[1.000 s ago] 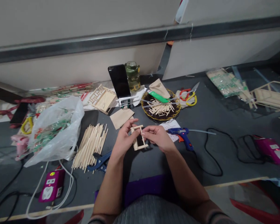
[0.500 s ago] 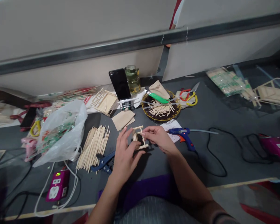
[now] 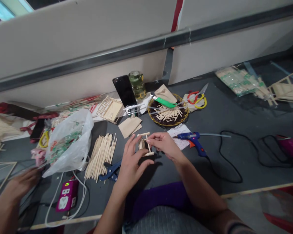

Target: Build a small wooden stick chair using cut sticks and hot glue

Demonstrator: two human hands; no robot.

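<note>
Right hand (image 3: 168, 146) pinches the stick frame (image 3: 142, 144); left hand (image 3: 132, 161) partly hides it, hold unclear.

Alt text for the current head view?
Person's right hand pinches a small wooden frame, the left hand spread at its edge. On the dark table: loose sticks, a basket, a blue glue gun. Another person's hand shows at far left.

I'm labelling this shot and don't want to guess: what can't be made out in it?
All in the head view:
Frame: part of its left side, hidden by the left hand.
Right hand: some fingertips, curled out of sight beneath it.
Blue tool: one end, hidden by the left hand and forearm.
Right-hand purple box: its outer end, cut off by the picture's edge.
Co-worker's hand: blurred, so anything held is unclear.
</note>
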